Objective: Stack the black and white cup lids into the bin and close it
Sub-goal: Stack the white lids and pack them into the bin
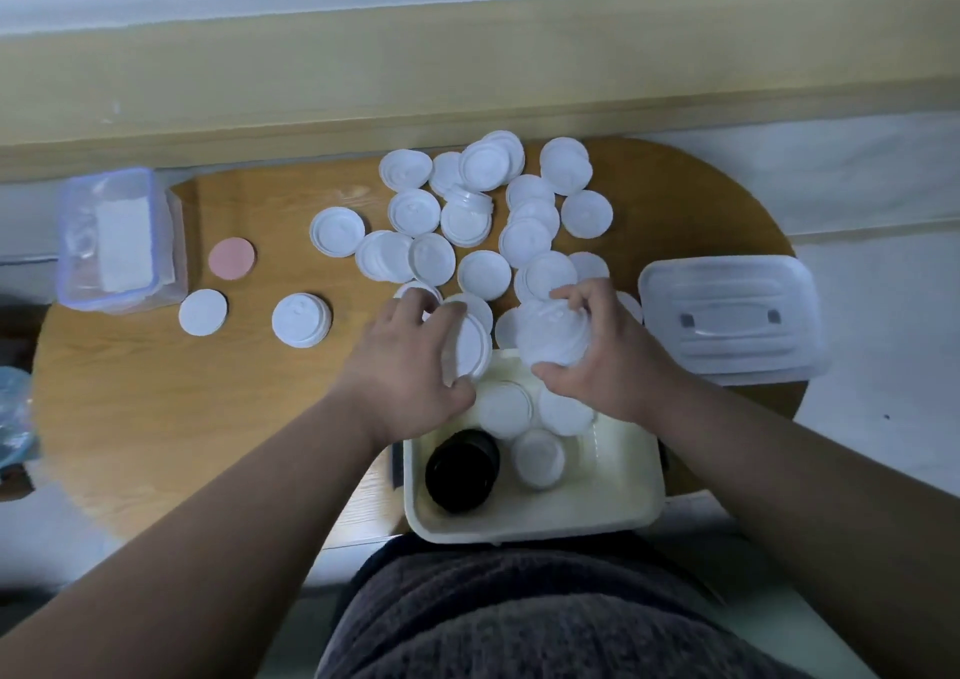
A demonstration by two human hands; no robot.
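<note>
A cream bin (pixel 613 502) sits at the table's near edge, right in front of me. Inside it lie a black stack of lids (pixel 461 470) and a few white lids (pixel 537 457). My right hand (pixel 608 361) grips a stack of white lids (pixel 550 338) above the bin's far rim. To its left, my left hand (pixel 410 366) holds a single white lid (pixel 471 348) tilted at the bin's far left corner. Several loose white lids (pixel 467 211) are scattered over the far half of the wooden table (pixel 182 392). The bin's clear cover (pixel 732 317) lies flat to the right.
A clear lidded container (pixel 119 242) holding white things stands at the far left. Near it lie a pink disc (pixel 232 258), a white disc (pixel 203 312) and a short white lid stack (pixel 301 320). A yellow ledge (pixel 467 81) runs behind the table.
</note>
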